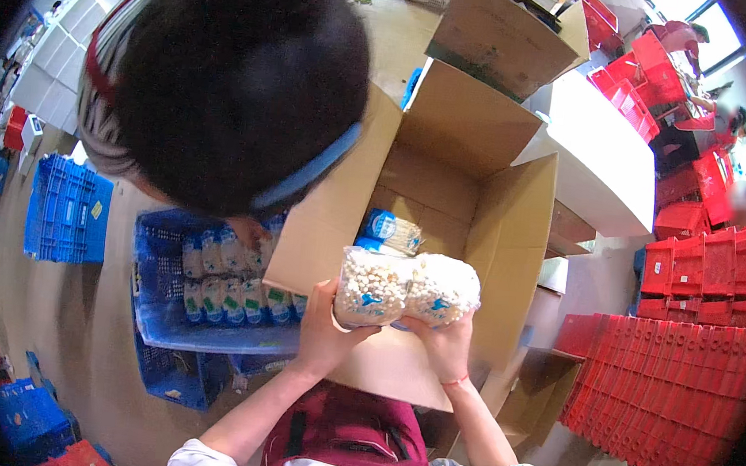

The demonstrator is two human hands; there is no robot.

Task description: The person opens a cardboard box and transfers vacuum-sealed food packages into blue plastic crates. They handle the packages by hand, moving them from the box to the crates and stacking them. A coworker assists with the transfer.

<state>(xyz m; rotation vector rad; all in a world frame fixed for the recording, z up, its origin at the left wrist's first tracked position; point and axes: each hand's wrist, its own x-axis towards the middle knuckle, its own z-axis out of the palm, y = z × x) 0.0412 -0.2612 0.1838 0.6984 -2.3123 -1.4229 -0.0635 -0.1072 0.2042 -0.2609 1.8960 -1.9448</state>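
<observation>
My left hand (329,327) is closed round a clear bag of white small-capped mushrooms (373,286) with blue print. My right hand (443,346) grips a second, similar bag (441,288) pressed against the first. Both bags are over the near part of an open cardboard box (501,235); farther inside it lie blue-and-white packs (386,230). To the left, a blue crate (152,320) holds several upright packs of mushrooms (212,299). A co-worker's head (228,69) leans over that crate, with their hand (253,238) at the packs, partly hidden by a box flap.
Stacked red crates (652,391) stand at the right, with other people (678,42) behind. A white surface (602,155) and another cardboard box (496,40) lie beyond my box. More blue crates (69,206) and white boxes (49,80) are at the left.
</observation>
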